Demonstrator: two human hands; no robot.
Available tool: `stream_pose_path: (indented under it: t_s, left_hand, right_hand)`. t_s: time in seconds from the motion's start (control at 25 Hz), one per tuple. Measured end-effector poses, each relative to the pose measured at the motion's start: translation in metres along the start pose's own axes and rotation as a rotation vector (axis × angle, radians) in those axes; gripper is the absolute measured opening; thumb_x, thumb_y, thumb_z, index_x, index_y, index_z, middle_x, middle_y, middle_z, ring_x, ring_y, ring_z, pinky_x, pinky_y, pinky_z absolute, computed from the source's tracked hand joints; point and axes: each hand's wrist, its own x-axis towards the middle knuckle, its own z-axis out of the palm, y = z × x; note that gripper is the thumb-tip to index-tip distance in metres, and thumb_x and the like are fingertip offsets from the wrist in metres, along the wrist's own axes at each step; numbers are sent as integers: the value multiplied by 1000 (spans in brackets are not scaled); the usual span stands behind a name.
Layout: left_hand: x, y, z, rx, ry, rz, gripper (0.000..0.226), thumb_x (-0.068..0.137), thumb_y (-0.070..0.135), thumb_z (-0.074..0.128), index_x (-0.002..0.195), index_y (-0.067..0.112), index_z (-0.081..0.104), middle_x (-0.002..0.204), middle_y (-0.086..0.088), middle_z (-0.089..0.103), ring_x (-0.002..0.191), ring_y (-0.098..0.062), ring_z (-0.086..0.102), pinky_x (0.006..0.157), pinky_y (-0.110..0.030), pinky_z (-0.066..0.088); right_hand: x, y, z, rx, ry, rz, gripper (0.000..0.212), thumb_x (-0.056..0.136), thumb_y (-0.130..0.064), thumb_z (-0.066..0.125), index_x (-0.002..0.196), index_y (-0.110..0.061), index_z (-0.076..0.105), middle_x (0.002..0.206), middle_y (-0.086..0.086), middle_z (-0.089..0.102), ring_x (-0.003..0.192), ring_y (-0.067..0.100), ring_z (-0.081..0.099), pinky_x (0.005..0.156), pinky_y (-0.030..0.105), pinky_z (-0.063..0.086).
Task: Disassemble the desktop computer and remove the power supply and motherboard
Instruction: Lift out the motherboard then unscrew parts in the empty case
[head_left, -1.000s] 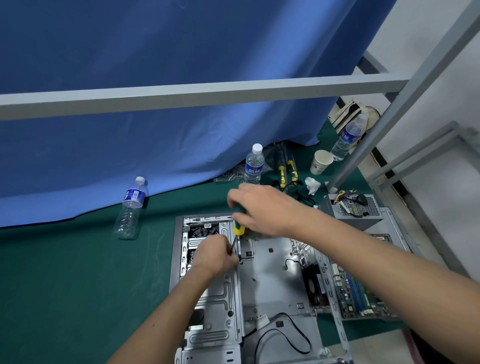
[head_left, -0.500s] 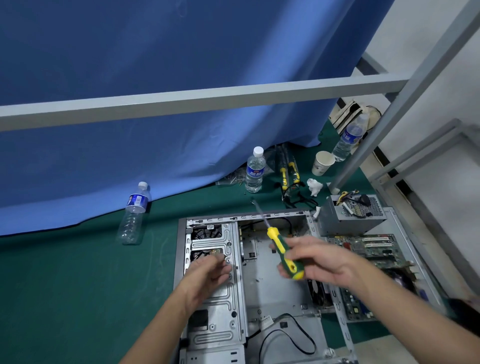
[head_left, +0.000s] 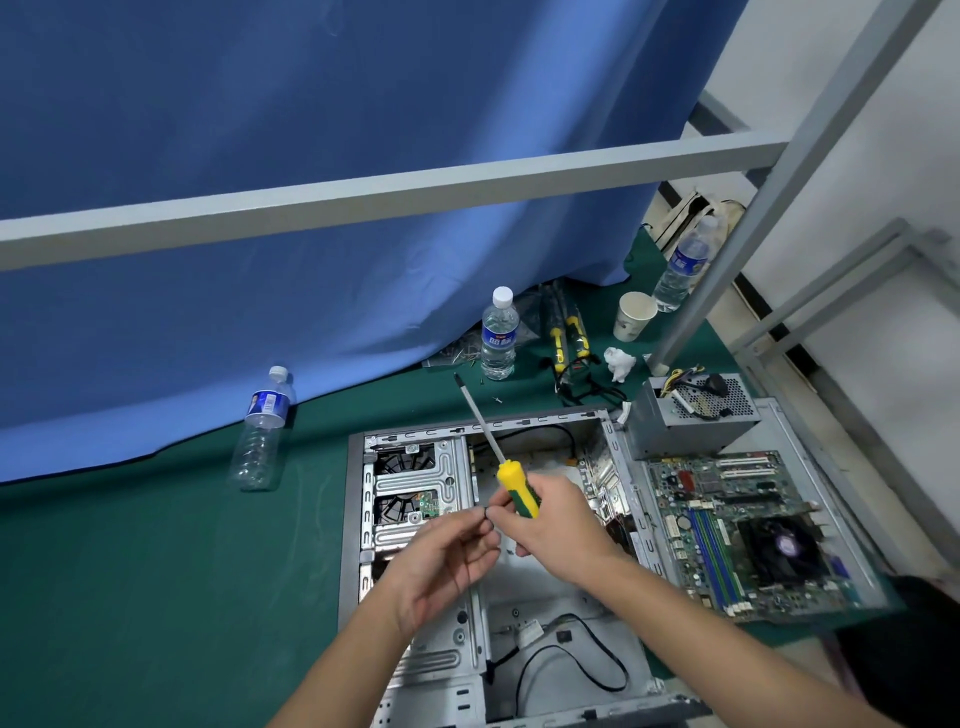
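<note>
Yellow-green screwdriver (head_left: 511, 486) gripped by right hand (head_left: 550, 525), tip raised, centre frame | left hand (head_left: 447, 558) pinches tiny dark part, likely a screw | motherboard (head_left: 737, 525), power supply (head_left: 691, 415) out, right of case (head_left: 353, 519)

The open case (head_left: 358, 519) lies on the table (head_left: 156, 571). At its 3 o'clock sits the motherboard (head_left: 727, 525), the power supply (head_left: 685, 421) at 1. Bottles (head_left: 498, 332) stand at 12, another (head_left: 260, 431) at 10.

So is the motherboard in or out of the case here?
Out: the motherboard lies on a panel right of the open case, beside the power supply.
</note>
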Motion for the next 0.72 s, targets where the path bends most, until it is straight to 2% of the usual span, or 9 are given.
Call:
stream_pose_path:
  t_s: [0.16,0.28,0.36,0.4,0.48,0.52,0.56,0.64,0.72]
  left_hand:
    - [2,-13,2,84,0,-21,16,82,13,71,90,-1,70,76,-12,69,66,-16,69,63,-26,60]
    - [6,-23,10,267,24,51,15,84,17,71,90,4,73,81,-10,70,71,-16,68,66,-24,56]
    - [9,-27,18,546,122,183,22,81,23,74,97,8,73,90,-4,71,82,-17,65,73,-24,53]
    - [13,-27,19,818,249,261,32,80,25,77,108,11,69,101,-1,68,92,-16,62,82,-22,50]
    - [21,-31,12,1462,569,398,64,83,30,77,138,17,47,136,-5,48,120,-18,48,103,-24,38]
    - [23,-34,8,1660,666,393,81,84,35,76,149,18,32,151,-10,30,135,-23,35,112,-32,30]
    - [26,-37,5,1761,707,330,95,83,41,75,155,20,16,159,-10,11,147,-28,16,117,-40,22]
    - [37,-43,3,1821,696,146,110,87,44,70,156,23,-13,162,-9,-18,150,-27,-14,120,-49,7]
    - [47,-52,1,1874,710,45,115,91,22,66,145,23,-36,156,-11,-35,145,-27,-30,120,-55,-1]
  right_hand:
    - [-6,15,-5,-85,-11,-20,9,92,-29,63,83,-27,62,76,-5,66,54,7,64,50,18,48]
    - [-11,28,-15,-62,-64,52,12,95,-30,58,86,-22,60,72,-6,64,54,7,63,52,21,49]
    - [-11,38,-30,10,-7,109,14,96,-30,58,87,-20,61,67,-4,63,53,5,63,52,21,49]
    - [-10,44,-42,44,56,139,15,96,-31,58,88,-19,61,67,-3,63,52,3,63,51,20,49]
    - [-7,63,-71,76,210,194,17,96,-33,57,90,-17,61,71,4,66,49,-1,60,45,17,45]
    - [-6,76,-86,87,282,224,18,97,-32,57,90,-16,61,73,6,66,48,-2,60,42,17,44]
    - [-7,92,-100,96,345,267,18,98,-30,56,91,-14,61,74,8,66,48,0,61,43,21,46]
    - [-8,128,-120,87,405,381,18,98,-25,56,97,-8,62,76,12,68,51,6,63,52,30,54]
    - [-9,163,-127,48,376,486,19,98,-20,58,105,-3,62,73,13,68,52,12,61,51,29,53]
